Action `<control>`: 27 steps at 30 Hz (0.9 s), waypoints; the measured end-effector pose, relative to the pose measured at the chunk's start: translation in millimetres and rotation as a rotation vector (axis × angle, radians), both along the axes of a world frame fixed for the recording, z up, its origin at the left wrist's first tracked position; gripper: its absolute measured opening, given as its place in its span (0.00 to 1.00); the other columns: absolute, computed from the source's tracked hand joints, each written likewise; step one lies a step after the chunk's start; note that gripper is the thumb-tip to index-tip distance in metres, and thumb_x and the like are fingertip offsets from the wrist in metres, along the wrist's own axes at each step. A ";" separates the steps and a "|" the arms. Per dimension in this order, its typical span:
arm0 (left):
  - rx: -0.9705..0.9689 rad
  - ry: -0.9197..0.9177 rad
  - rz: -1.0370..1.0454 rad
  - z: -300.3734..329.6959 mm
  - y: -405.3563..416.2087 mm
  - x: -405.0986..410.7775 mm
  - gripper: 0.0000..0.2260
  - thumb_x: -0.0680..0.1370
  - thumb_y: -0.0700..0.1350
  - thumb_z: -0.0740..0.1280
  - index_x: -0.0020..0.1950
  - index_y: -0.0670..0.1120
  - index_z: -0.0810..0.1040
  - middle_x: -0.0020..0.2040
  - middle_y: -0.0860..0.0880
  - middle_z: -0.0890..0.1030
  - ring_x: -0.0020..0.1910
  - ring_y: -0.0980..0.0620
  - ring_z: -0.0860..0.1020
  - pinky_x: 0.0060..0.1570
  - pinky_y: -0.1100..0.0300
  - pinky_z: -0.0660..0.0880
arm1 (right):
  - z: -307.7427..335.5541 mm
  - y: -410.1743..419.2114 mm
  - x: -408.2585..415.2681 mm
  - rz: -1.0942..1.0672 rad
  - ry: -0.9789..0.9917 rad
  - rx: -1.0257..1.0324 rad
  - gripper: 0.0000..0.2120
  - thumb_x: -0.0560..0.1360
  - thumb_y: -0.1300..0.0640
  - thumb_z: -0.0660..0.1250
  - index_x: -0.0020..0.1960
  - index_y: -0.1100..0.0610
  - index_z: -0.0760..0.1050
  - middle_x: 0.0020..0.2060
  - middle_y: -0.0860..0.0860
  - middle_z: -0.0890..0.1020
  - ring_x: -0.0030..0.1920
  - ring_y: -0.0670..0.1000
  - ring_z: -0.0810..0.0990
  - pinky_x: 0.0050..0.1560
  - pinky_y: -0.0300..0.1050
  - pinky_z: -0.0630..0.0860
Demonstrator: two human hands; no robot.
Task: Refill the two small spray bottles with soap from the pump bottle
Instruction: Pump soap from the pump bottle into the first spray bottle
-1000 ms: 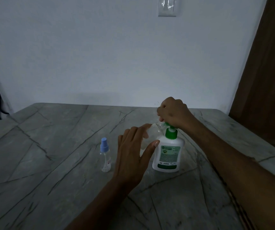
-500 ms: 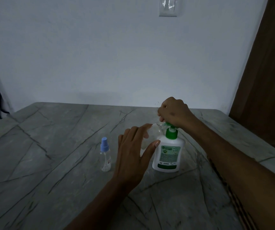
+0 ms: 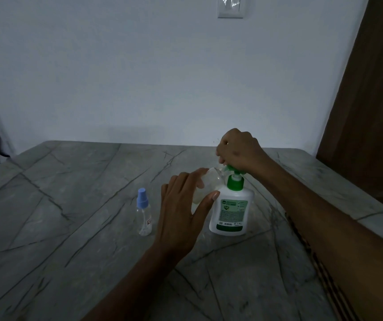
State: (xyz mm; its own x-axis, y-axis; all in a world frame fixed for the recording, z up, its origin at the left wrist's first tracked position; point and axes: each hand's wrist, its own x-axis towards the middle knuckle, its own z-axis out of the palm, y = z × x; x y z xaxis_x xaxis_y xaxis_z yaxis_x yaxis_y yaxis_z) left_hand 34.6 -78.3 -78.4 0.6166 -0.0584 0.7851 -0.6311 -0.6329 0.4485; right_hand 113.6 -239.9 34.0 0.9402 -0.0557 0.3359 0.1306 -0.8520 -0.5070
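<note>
White pump bottle (image 3: 231, 213) (green pump), right hand (image 3: 238, 151) clenched on it; left hand (image 3: 181, 212) grasps clear bottle (image 3: 205, 186).

No text legible. Pump bottle (image 3: 231, 210) has a green-and-white front label with a round logo at top left, a badge below it and lines of small print, all too small and dim to read. A barcode-like mark sits at the label's lower left, digits unreadable. Spray bottle (image 3: 144, 214), left of it, carries a small white sticker with red marking on its right side, characters too blurred to make out.
</note>
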 end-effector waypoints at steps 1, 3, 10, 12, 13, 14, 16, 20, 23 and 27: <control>-0.003 -0.002 0.001 0.6 -0.4 0.0 0.16 0.81 0.59 0.61 0.67 0.56 0.70 0.54 0.56 0.76 0.52 0.63 0.70 0.55 0.69 0.63 | -0.1 0.1 0.9 0.002 -0.009 0.001 0.10 0.76 0.57 0.64 0.47 0.61 0.82 0.41 0.56 0.87 0.42 0.57 0.87 0.51 0.58 0.86; -0.002 -0.003 0.004 0.2 -0.8 0.0 0.16 0.81 0.59 0.62 0.66 0.55 0.71 0.54 0.56 0.76 0.52 0.63 0.69 0.55 0.69 0.63 | -2.8 0.0 2.8 -0.001 -0.001 0.013 0.10 0.76 0.59 0.64 0.47 0.62 0.82 0.41 0.57 0.87 0.43 0.58 0.87 0.52 0.58 0.86; 0.013 0.000 0.008 -0.4 1.2 1.2 0.16 0.81 0.58 0.63 0.67 0.55 0.71 0.54 0.58 0.75 0.52 0.64 0.69 0.57 0.72 0.60 | -5.8 -0.7 3.1 -0.011 0.028 0.028 0.10 0.75 0.58 0.65 0.48 0.62 0.83 0.41 0.57 0.87 0.43 0.57 0.87 0.53 0.59 0.85; 0.012 -0.007 0.001 0.6 0.5 -0.3 0.17 0.81 0.59 0.62 0.67 0.56 0.70 0.54 0.58 0.75 0.52 0.64 0.69 0.56 0.69 0.62 | -2.9 -1.6 1.8 0.007 0.040 0.021 0.11 0.74 0.58 0.65 0.48 0.62 0.83 0.42 0.57 0.87 0.44 0.58 0.87 0.53 0.59 0.85; 0.008 -0.010 -0.004 1.1 0.0 -0.6 0.17 0.81 0.59 0.61 0.67 0.56 0.70 0.54 0.57 0.76 0.52 0.63 0.69 0.55 0.68 0.64 | -2.1 -2.1 1.7 0.013 0.043 0.023 0.11 0.74 0.57 0.65 0.48 0.62 0.83 0.42 0.57 0.87 0.44 0.58 0.87 0.53 0.59 0.85; 0.006 -0.014 -0.007 1.3 -0.6 -0.6 0.17 0.81 0.59 0.61 0.67 0.56 0.70 0.54 0.56 0.76 0.52 0.62 0.70 0.55 0.66 0.64 | -2.0 -2.5 1.9 0.014 0.044 0.032 0.11 0.73 0.57 0.65 0.48 0.61 0.83 0.42 0.56 0.87 0.44 0.58 0.87 0.53 0.58 0.85; 0.007 -0.013 -0.007 0.9 -1.0 0.2 0.17 0.81 0.60 0.61 0.67 0.55 0.71 0.54 0.55 0.77 0.52 0.61 0.71 0.55 0.65 0.65 | -3.7 -3.2 3.0 0.007 0.050 0.066 0.11 0.73 0.58 0.65 0.48 0.62 0.83 0.42 0.57 0.87 0.45 0.58 0.87 0.53 0.59 0.85; 0.012 0.002 -0.013 1.1 0.7 -1.2 0.18 0.81 0.60 0.60 0.67 0.53 0.72 0.54 0.55 0.77 0.52 0.59 0.72 0.55 0.66 0.65 | -7.0 -1.5 0.4 0.007 0.063 0.100 0.16 0.69 0.56 0.64 0.49 0.65 0.84 0.42 0.58 0.88 0.45 0.59 0.88 0.54 0.61 0.85; 0.010 -0.010 -0.016 3.4 0.7 -3.3 0.18 0.81 0.60 0.60 0.67 0.53 0.72 0.54 0.54 0.78 0.52 0.59 0.72 0.55 0.66 0.65 | -2.7 -0.4 -1.8 0.004 0.056 0.053 0.14 0.72 0.57 0.64 0.49 0.63 0.83 0.42 0.57 0.88 0.45 0.58 0.87 0.53 0.59 0.85; 0.003 -0.016 -0.019 5.0 0.3 -3.9 0.18 0.81 0.59 0.61 0.68 0.53 0.72 0.54 0.54 0.78 0.53 0.59 0.72 0.56 0.68 0.63 | -1.0 -2.1 -0.7 0.012 0.001 0.061 0.11 0.74 0.56 0.64 0.47 0.61 0.83 0.41 0.55 0.87 0.43 0.57 0.87 0.52 0.57 0.85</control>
